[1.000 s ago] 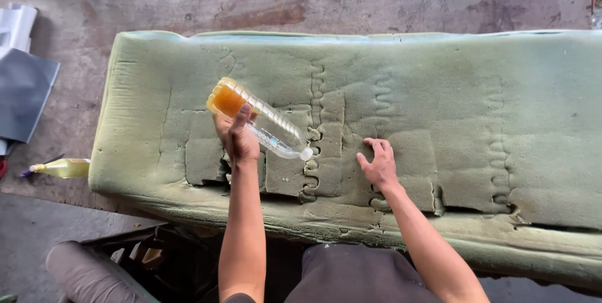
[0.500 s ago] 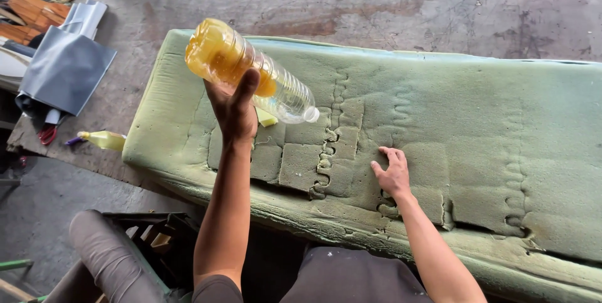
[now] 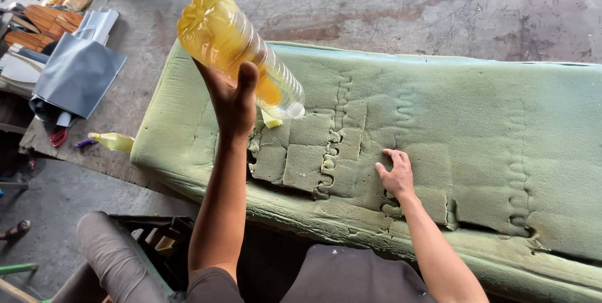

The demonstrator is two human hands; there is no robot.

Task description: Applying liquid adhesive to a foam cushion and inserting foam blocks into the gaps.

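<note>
My left hand [image 3: 231,99] grips a clear plastic bottle [image 3: 241,52] part full of yellow liquid and holds it tilted, neck end down, over the left part of a green foam cushion [image 3: 476,121]. The bottle's mouth hangs just above a patch of cut foam squares [image 3: 301,159]. A small yellow scrap [image 3: 271,119] lies on the foam under the mouth. My right hand [image 3: 395,174] lies flat on the foam, fingers spread, pressing next to a jagged seam.
A grey folded sheet [image 3: 78,74] and red-handled scissors [image 3: 58,135] lie on the concrete at the left. A small yellow bottle [image 3: 111,141] lies beside the cushion's left edge. A dark crate [image 3: 157,240] sits below by my knee.
My left hand has lifted the bottle higher and tipped it more steeply over the foam. The view has shifted left. My right hand stays pressed on the foam.
</note>
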